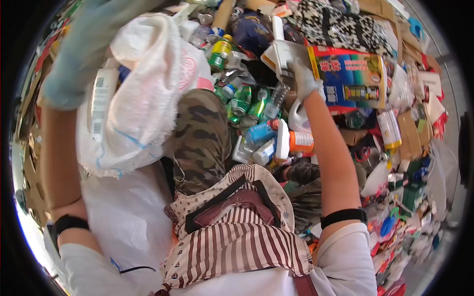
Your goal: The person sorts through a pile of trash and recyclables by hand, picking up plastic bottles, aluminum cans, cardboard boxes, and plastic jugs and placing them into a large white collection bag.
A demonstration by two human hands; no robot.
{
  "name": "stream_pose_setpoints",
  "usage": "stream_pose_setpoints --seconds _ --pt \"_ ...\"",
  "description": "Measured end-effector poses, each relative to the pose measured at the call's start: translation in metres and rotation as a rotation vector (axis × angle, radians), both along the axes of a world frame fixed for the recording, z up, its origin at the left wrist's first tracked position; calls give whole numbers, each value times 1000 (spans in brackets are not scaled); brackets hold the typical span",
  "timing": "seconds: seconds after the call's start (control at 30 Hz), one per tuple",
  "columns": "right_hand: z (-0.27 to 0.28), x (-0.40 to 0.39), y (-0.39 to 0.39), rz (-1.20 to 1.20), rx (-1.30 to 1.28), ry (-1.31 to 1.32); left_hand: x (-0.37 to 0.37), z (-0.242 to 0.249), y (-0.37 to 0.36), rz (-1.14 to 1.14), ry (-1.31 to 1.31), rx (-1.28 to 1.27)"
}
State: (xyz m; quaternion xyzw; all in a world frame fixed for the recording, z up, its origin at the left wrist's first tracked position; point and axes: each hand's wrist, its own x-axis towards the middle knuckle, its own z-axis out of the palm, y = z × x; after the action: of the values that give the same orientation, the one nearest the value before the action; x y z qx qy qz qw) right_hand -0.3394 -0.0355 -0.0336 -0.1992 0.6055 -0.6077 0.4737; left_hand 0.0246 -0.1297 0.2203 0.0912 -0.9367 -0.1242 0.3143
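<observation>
My left hand (pixel 81 54), in a pale glove, is raised at the upper left beside a white woven sack (pixel 140 93). It is smeared by motion, so its fingers are not clear. A white bottle (pixel 102 98) with a printed code stands against the sack, below that hand. My right hand (pixel 304 81), also gloved, is closed at the edge of a white plastic piece (pixel 289 53) with a flat, box-like body. Right of this hand lies a blue and red printed package (pixel 349 79). Green drink cans (pixel 242 100) and a yellow-green bottle (pixel 220 52) lie between the hands.
Mixed waste surrounds me. An orange-labelled bottle (pixel 300 141) and a blue-labelled bottle (pixel 261 132) lie before my knees. Black-and-white patterned fabric (pixel 340 27) is at the back. A white-yellow can (pixel 390 129) and cardboard (pixel 410 135) lie right. A translucent bag (pixel 126 212) sits beside my left leg.
</observation>
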Motion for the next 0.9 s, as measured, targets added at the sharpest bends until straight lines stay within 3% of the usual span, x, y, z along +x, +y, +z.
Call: stream_pose_setpoints --seconds 0.03,0.1,0.17,0.23,0.3,0.33,0.37,0.4,0.47,0.5,0.53,0.57,0.6,0.63,0.7,0.73,0.77,0.8,0.83,0.9 --pt "-31 -4 31 -77 89 -4 -38 -10 13 -152 80 -260" --pt "-90 3 85 -211 263 57 -99 -37 10 -451 145 -156" --pt "-113 37 131 -187 490 514 -167 -79 53 -354 311 931" --pt "-155 63 157 -133 835 866 -233 -146 52 -136 283 1311" --pt "-166 92 171 -42 1063 980 -273 -232 38 156 98 1264" --pt "-166 95 170 -19 1078 977 -277 -282 36 223 149 1296" --pt "-163 97 169 7 1095 972 -260 -287 51 340 117 1515" --pt "-160 95 165 -52 1095 997 -256 -346 53 620 16 1348" --pt "-179 68 175 -168 1015 888 -219 -419 57 907 -309 1386" --pt "-195 49 185 -283 933 783 -206 -419 62 1147 -410 1306" --pt "-249 14 211 -472 567 681 -198 -417 66 1382 -512 1207" --pt "-258 -4 226 -698 391 531 -196 -426 68 1441 -491 1143" --pt "-266 -20 239 -916 183 403 -198 -440 62 1320 -409 1134" --pt "-218 -31 237 -1174 163 237 -204 -455 54 1207 -325 1132" --pt "-152 -34 236 -1300 -378 -677 -229 -436 52 1117 -183 850" --pt "-133 -22 212 -1266 -354 -488 -242 -441 49 1088 -94 832" --pt "-143 -22 199 -1104 -288 -507 -255 -444 48 1057 6 807" --pt "-176 -24 185 -815 -220 -359 -264 -439 52 1055 -10 807" --pt "-209 -26 171 -546 -179 -167 -274 -428 55 1019 57 1014" --pt "-182 -5 96 -385 193 93 -294 -404 61 861 161 1351"
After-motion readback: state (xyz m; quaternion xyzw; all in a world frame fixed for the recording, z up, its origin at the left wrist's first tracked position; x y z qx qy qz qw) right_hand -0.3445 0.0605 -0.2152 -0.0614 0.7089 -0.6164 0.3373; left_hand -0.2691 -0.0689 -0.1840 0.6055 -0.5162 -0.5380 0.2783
